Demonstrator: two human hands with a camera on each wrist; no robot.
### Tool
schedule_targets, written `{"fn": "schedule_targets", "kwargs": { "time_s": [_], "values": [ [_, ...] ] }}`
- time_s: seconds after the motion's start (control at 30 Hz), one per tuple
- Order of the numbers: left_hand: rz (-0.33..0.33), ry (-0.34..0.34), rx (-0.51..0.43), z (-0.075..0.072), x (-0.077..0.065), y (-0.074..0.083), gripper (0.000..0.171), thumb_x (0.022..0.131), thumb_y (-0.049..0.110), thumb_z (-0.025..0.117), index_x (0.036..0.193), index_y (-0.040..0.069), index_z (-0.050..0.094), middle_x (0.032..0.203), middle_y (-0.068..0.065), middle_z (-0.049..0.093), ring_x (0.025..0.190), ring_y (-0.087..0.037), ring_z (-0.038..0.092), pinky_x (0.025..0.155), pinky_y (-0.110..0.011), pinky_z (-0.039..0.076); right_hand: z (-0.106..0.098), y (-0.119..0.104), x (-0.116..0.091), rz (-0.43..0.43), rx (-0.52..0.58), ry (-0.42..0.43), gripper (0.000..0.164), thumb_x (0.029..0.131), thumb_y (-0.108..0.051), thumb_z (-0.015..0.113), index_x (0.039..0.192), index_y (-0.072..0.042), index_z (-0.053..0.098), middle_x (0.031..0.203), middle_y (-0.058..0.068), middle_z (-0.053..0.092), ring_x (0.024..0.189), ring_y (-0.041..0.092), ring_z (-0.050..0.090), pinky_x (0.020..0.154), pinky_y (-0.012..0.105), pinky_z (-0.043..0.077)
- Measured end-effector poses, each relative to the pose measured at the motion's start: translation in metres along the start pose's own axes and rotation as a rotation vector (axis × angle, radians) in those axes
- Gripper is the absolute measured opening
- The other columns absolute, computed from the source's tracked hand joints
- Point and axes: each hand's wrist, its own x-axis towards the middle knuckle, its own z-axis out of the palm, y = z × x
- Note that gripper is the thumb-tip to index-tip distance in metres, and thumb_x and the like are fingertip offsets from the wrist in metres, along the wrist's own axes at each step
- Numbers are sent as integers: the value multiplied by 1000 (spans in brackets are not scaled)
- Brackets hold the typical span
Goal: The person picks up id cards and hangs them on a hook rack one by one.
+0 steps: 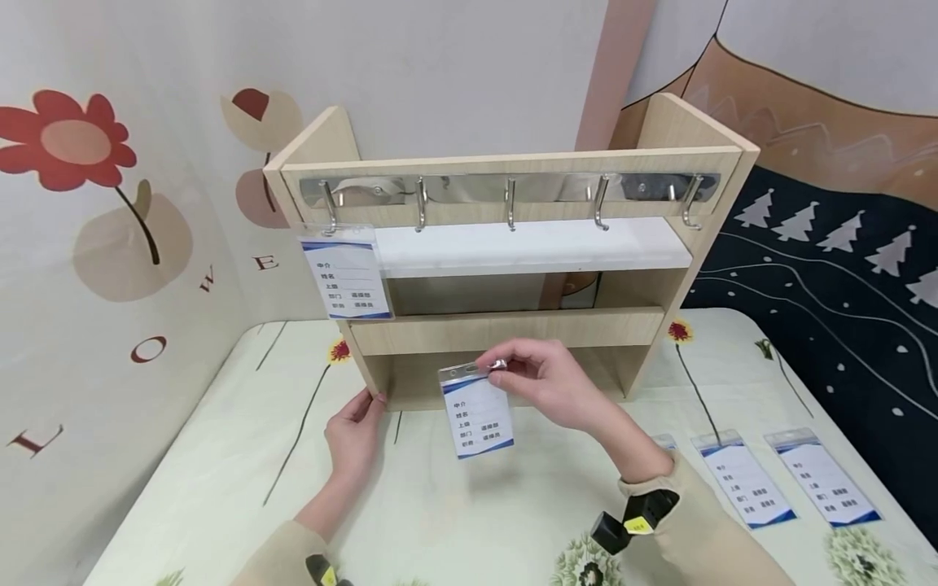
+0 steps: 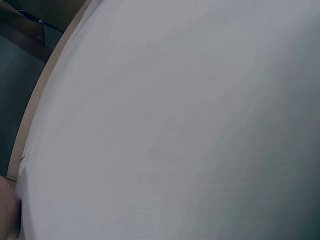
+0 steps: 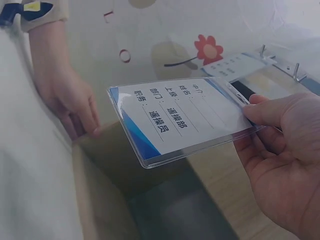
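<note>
Right fingers (image 1: 515, 351) pinching top edge of badge (image 1: 479, 415), hooks (image 1: 510, 203) well above, left fingers (image 1: 357, 406) gripping shelf (image 1: 506, 330)

Soft, even light fills the head view; a faint shadow falls on the bench (image 1: 425, 521) below the held card (image 1: 478, 415), and the metal strip (image 1: 469, 188) gleams. The left wrist view is dim and grey, its pale surface (image 2: 165, 110) darkening toward lower right, the wooden edge (image 2: 34, 102) bowed. The right wrist view looks hazy, background softer than the card's print.

Glossy plastic badge (image 1: 478, 415), shiny metal hooks (image 1: 510, 203)
</note>
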Motion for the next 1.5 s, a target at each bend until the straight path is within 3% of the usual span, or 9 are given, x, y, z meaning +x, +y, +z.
{"fn": "schedule_targets", "kwargs": {
  "time_s": [0.47,0.8,1.07,1.2,1.5],
  "values": [
    [-15,-11,-19,-2,0,-2,36,102,11,65,135,-3,63,128,-23,66,119,-34,65,81,-7,52,11,-21,20,-109,62,77,19,94,9,66,112,4,72,109,12,73,83,21,65,68,23,54],
    [-30,-33,-34,-4,0,-1,38,103,12,63,137,-3,62,132,-22,64,120,-33,65,86,-15,54,14,-28,32,-217,109,125,18,95,11,65,111,5,72,110,11,72,88,23,65,71,24,54],
    [0,-14,-47,-4,0,2,35,102,8,63,134,-5,63,128,-24,66,117,-35,66,82,-12,54,19,-38,43,-338,118,229,19,94,14,64,110,7,72,107,14,72,91,24,64,71,22,51],
    [-6,-9,-50,-5,0,3,35,102,8,63,134,-5,63,128,-24,65,117,-35,66,81,-11,54,24,-43,49,-387,134,308,19,93,16,62,109,10,71,107,17,71,93,18,63,74,22,51],
    [-27,-30,-24,-3,-1,2,36,103,12,63,135,-4,63,130,-23,65,118,-35,65,83,-13,54,28,-49,60,-431,122,427,18,93,14,64,110,10,71,106,18,72,92,22,63,73,21,51]
  ]
}}
